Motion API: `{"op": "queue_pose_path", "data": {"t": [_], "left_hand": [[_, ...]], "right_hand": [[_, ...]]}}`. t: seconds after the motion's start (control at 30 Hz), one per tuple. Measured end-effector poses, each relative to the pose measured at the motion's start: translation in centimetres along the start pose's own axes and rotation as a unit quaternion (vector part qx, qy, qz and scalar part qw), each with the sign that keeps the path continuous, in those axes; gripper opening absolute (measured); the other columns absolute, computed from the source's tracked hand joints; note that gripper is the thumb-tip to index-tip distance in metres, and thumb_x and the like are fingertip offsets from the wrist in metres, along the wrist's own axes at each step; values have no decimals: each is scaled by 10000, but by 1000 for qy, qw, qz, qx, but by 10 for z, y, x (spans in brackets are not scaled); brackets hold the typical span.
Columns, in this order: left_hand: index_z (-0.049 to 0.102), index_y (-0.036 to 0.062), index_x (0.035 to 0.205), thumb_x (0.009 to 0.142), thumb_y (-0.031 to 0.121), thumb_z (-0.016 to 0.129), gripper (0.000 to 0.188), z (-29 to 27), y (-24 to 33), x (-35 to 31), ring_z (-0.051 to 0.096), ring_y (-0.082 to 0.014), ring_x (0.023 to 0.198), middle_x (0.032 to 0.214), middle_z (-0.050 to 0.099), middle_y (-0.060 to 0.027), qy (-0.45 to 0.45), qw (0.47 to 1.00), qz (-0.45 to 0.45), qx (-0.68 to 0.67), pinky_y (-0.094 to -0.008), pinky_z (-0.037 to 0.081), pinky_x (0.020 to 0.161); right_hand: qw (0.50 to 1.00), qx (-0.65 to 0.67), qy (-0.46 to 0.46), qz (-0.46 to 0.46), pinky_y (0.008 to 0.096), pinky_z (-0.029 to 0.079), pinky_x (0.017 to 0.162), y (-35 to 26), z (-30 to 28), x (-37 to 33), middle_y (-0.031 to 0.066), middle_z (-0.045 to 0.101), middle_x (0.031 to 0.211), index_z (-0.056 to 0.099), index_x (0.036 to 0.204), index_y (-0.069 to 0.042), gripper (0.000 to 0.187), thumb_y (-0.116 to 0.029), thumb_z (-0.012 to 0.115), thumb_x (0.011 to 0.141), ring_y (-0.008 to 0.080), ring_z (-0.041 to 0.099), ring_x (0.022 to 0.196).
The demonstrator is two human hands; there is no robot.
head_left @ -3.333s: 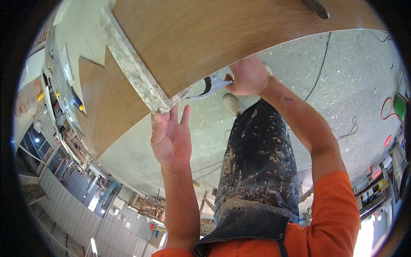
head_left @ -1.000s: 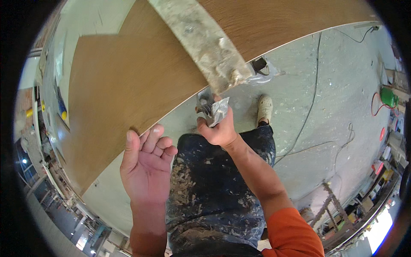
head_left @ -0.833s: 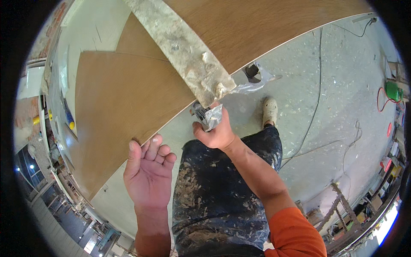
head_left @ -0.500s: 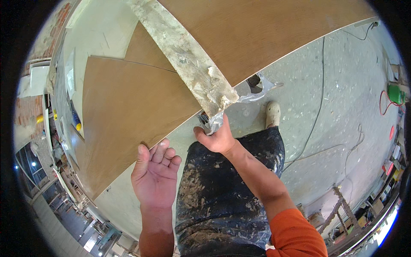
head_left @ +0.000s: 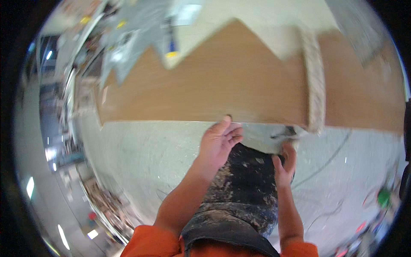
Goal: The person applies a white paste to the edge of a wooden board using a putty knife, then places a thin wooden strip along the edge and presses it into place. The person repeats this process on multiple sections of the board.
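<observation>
Blurred by motion, a wide brown board [head_left: 192, 98] with a jagged far outline lies in front of me, its long straight edge nearest. My left hand [head_left: 216, 145] is at that edge, thumb tip touching it, the other fingers loosely curled just below. Across the board, on the right, lies a narrow plank [head_left: 316, 81] crusted with whitish material. Some crumpled silvery plastic [head_left: 287, 133] hangs by the plank's near end. Just below the plastic is my right hand [head_left: 285, 165], thumb and fingers apart; nothing shows in its grasp.
A blue and yellow tool handle [head_left: 172, 48] lies beyond the board at the left, near clear plastic sheeting [head_left: 143, 30]. A cable [head_left: 329, 160] runs over the pale floor at the right. A green object [head_left: 384, 197] stands at the far right. Cluttered materials line the left side.
My view has swung leftward, showing more of the board. My left hand has turned, bringing its thumb to the edge. My right hand has let go of the silvery plastic at the plank's end.
</observation>
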State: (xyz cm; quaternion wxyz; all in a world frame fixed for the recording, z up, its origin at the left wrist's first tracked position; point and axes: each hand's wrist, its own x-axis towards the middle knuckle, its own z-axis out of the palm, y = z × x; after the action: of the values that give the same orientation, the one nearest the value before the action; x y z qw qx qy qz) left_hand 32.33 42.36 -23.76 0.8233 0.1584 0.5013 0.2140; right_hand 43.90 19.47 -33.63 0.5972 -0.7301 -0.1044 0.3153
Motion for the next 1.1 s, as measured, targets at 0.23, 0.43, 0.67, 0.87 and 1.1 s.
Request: {"op": "queue_pose_path", "data": {"t": [0.23, 0.43, 0.67, 0.87, 1.1], "left_hand": [[643, 111, 1020, 951, 288, 697, 198, -128, 89, 5, 668, -212, 819, 888, 674, -55, 137, 980, 110, -97, -392, 562, 750], [652, 97, 958, 936, 267, 712, 183, -198, 158, 9, 638, -184, 758, 819, 645, -32, 203, 960, 139, -134, -361, 544, 681], [663, 108, 860, 914, 246, 734, 164, -333, 264, 24, 591, -164, 595, 720, 617, -17, 235, 936, 183, -188, -341, 504, 545], [638, 104, 831, 903, 185, 728, 141, -401, 341, 17, 562, -154, 547, 691, 596, -13, 278, 904, 206, -251, -308, 436, 472], [628, 76, 869, 953, 239, 653, 185, -452, 355, 27, 590, -178, 576, 737, 624, -58, 271, 884, 231, -302, -319, 466, 440]], "right_hand": [[970, -81, -200, 114, 283, 498, 823, -45, 7, -71, 45, 617, 1083, 567, 1236, 8, 398, -101, 687, 873, 136, 590, 965], [934, -197, -265, 133, 309, 516, 861, -104, 34, -78, 67, 682, 1028, 642, 1151, -3, 328, -98, 726, 849, 157, 640, 948], [881, -336, -320, 91, 355, 548, 845, -158, 139, -106, 84, 714, 1047, 678, 1145, -35, 334, -183, 753, 855, 190, 684, 970], [846, -405, -336, 81, 343, 552, 856, -194, 177, -117, 107, 726, 1056, 665, 1177, 3, 382, -198, 749, 864, 198, 692, 953], [811, -433, -387, 63, 353, 557, 845, -214, 213, -106, 130, 729, 1050, 668, 1169, 12, 393, -219, 754, 864, 209, 697, 939]]}}
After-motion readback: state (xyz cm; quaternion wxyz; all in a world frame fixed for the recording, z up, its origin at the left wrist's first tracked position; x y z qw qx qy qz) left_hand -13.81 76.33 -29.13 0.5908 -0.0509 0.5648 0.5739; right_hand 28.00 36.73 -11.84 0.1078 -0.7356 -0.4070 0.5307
